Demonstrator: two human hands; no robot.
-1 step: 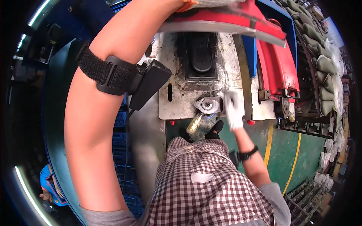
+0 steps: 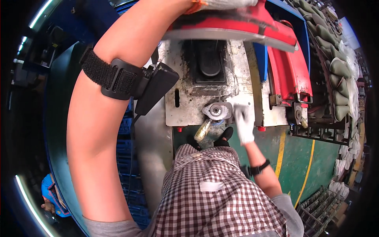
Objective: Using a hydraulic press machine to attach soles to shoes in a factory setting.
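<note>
At the top edge, my left hand (image 2: 229, 4) in a white glove lies along a raised red lid (image 2: 221, 21) with a grey rim; its fingers are partly cut off, but it appears to grip the lid. Beneath the lid, a black mould (image 2: 209, 65) with a shoe-sole-shaped part is set in a worn metal plate (image 2: 179, 112). On the plate's near edge sits a round metal latch (image 2: 215, 111) with a handle wrapped in yellowish tape (image 2: 203, 130). My right hand (image 2: 244, 126), also white-gloved, hovers just right of the latch, apart from it; motion smears its fingers.
A second red-lidded station (image 2: 290, 75) stands to the right, lid down. Beyond it, a rack (image 2: 337, 79) carries several olive-green shoe-shaped pieces. Yellow lines mark the green floor (image 2: 294, 158). Another person in blue (image 2: 55, 195) is at the far lower left.
The red lid has come slightly down and toward me together with my left hand. My right hand has drawn a little toward me beside the latch.
</note>
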